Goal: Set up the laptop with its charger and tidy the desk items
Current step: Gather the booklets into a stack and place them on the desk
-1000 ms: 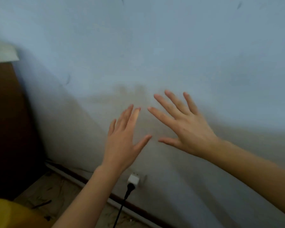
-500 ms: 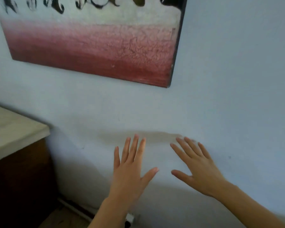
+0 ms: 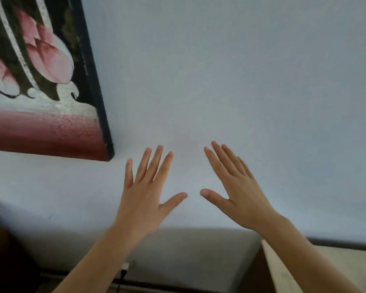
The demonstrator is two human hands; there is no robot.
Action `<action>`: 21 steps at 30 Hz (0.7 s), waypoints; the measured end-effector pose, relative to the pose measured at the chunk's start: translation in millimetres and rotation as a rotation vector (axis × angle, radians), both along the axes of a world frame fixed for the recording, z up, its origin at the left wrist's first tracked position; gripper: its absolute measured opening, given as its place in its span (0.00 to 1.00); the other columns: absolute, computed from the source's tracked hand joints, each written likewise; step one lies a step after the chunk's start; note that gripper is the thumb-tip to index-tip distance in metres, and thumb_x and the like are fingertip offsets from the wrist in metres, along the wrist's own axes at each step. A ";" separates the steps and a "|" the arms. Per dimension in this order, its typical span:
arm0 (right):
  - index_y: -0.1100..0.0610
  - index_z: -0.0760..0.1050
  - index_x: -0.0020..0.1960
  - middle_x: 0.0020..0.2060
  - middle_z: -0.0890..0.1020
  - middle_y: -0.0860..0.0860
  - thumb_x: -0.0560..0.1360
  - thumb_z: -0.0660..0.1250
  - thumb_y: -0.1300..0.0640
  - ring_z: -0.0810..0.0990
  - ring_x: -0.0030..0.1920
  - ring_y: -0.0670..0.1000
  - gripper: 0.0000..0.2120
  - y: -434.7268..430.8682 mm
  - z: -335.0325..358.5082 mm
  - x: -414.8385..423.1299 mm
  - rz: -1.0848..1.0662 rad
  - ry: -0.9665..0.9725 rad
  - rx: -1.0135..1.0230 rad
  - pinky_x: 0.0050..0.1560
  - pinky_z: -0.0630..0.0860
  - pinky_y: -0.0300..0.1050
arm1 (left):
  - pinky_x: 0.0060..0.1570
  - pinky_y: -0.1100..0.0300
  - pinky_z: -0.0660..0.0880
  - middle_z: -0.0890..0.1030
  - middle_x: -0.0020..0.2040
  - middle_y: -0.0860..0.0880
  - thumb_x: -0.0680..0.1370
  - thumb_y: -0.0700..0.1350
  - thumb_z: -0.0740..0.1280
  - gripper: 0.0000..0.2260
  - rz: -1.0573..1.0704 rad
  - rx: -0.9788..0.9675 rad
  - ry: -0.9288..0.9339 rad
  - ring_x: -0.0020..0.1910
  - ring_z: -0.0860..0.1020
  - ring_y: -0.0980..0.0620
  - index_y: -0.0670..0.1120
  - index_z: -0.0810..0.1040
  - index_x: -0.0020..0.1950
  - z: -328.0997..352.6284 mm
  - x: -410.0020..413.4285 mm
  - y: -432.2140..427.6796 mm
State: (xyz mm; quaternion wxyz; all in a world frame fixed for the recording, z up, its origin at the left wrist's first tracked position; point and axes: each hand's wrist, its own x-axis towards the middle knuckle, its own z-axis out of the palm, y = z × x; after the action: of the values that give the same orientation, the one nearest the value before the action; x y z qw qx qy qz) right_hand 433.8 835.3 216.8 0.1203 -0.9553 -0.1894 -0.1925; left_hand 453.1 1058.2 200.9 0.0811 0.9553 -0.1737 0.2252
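Camera tilted upward; painting now looms upper left. Left hand and right hand hover, fingers spread, holding nothing. White plug, likely our charger's, sits low on wall; laptop unseen. We'd look down to the table first.

My left grip and right grip are raised side by side, backs toward me, holding nothing. The fingers are straight and spread. My thumbs point inward at each other, tips near but apart. My bare left forearm and right forearm reach up and forward, wrists fairly straight.
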 end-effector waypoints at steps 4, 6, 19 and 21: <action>0.39 0.30 0.75 0.77 0.35 0.40 0.74 0.41 0.27 0.32 0.76 0.42 0.37 -52.8 17.7 -43.2 -0.156 -0.008 0.045 0.76 0.41 0.51 | 0.71 0.49 0.29 0.31 0.76 0.55 0.69 0.73 0.34 0.37 -0.158 0.032 0.008 0.75 0.30 0.53 0.59 0.29 0.72 27.8 -10.0 -61.5; 0.39 0.31 0.76 0.77 0.36 0.40 0.74 0.42 0.27 0.33 0.76 0.43 0.37 -77.0 18.5 -68.2 -0.238 -0.013 0.064 0.76 0.41 0.52 | 0.72 0.48 0.30 0.33 0.76 0.55 0.69 0.73 0.35 0.36 -0.253 0.029 0.010 0.75 0.32 0.53 0.59 0.29 0.73 33.9 -18.4 -91.4; 0.39 0.33 0.76 0.77 0.37 0.39 0.73 0.43 0.26 0.34 0.77 0.42 0.38 -153.2 -7.7 -327.0 -0.683 0.104 0.072 0.77 0.43 0.53 | 0.72 0.49 0.30 0.36 0.77 0.55 0.71 0.73 0.37 0.37 -0.652 -0.047 0.159 0.76 0.33 0.54 0.58 0.33 0.74 -25.1 -184.5 -186.9; 0.38 0.32 0.76 0.77 0.36 0.39 0.72 0.42 0.25 0.34 0.77 0.42 0.38 -151.4 -11.9 -371.8 -0.741 0.128 0.063 0.78 0.44 0.53 | 0.72 0.50 0.28 0.35 0.77 0.55 0.71 0.73 0.38 0.37 -0.692 -0.056 0.172 0.75 0.32 0.55 0.57 0.34 0.76 -35.3 -217.2 -190.2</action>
State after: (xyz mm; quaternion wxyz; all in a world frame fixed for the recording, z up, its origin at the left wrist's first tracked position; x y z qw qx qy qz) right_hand 62.0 683.9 204.9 0.0835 -0.9649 0.1832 -0.1685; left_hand 235.9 868.0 165.6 0.1931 0.8528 -0.4732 0.1077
